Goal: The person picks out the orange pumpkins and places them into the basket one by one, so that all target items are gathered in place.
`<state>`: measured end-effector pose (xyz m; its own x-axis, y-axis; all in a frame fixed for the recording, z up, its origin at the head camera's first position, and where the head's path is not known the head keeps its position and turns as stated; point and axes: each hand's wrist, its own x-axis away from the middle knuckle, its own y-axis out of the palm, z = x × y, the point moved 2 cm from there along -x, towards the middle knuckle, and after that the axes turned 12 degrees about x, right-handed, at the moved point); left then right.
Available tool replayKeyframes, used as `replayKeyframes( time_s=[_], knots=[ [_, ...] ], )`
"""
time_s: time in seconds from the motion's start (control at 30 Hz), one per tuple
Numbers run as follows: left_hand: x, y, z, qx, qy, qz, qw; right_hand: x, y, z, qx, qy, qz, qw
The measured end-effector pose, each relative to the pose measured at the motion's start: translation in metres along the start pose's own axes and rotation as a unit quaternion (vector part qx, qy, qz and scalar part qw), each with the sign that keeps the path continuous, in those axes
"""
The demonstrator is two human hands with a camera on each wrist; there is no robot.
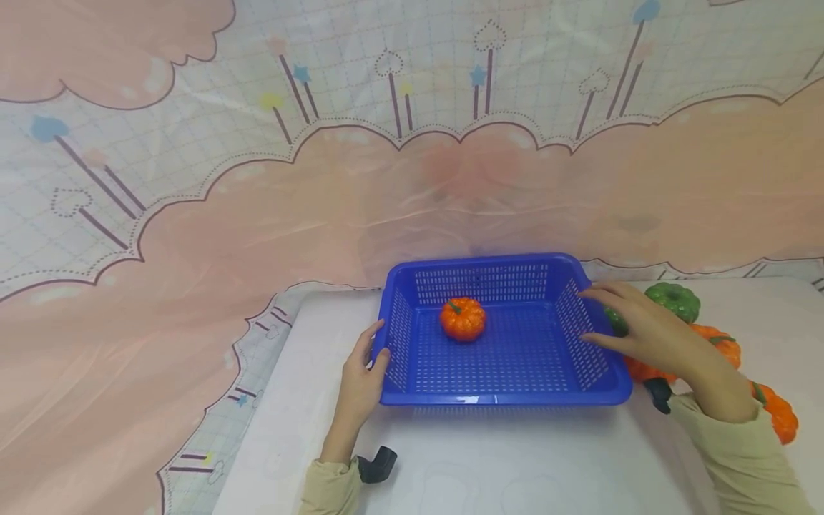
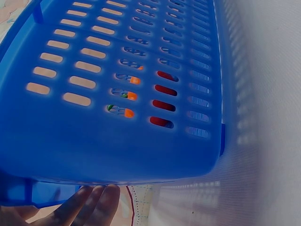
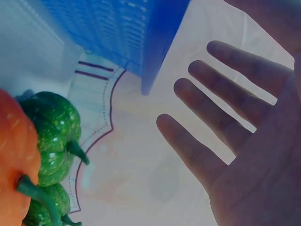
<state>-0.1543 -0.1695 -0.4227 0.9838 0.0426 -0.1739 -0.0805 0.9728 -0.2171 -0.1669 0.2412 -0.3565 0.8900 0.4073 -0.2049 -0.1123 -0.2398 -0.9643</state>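
A blue plastic basket [image 1: 496,398] with slotted sides stands on the white table, and one orange toy pumpkin [image 1: 463,319] lies inside it, left of its middle. My left hand [image 1: 362,379] holds the basket's left rim; in the left wrist view its fingers [image 2: 101,205] reach under the rim beside the slotted wall. Over the basket's right end is my right hand [image 1: 634,318]. Its fingers are spread and apart from the basket in the right wrist view, with nothing held. Green toy pumpkins [image 3: 52,127] and an orange one [image 3: 16,160] sit near that hand.
More orange pumpkins [image 1: 775,413] lie on the right of the white table [image 1: 515,465], partly behind the right forearm. A patterned pink and white cloth [image 1: 322,200] hangs behind and along the left side. Dark wrist mounts [image 1: 378,465] sit at both sleeves.
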Motion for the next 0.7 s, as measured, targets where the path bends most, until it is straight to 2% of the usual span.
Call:
replayKeyframes(
  time_s=[0.13, 0.33, 0.7],
  knots=[
    [0.000, 0.000, -0.001, -0.001, 0.002, -0.002, 1.0000, 0.005, 0.002, 0.005, -0.007, 0.011, 0.002, 0.9999],
    [-0.001, -0.001, -0.002, 0.001, 0.010, -0.003, 0.9999, 0.010, 0.002, 0.013, -0.027, 0.044, -0.038, 0.9979],
    [0.001, 0.000, 0.000, -0.004, 0.005, 0.000, 1.0000, 0.022, 0.002, 0.025, -0.051, 0.050, -0.032, 0.9969]
  ],
)
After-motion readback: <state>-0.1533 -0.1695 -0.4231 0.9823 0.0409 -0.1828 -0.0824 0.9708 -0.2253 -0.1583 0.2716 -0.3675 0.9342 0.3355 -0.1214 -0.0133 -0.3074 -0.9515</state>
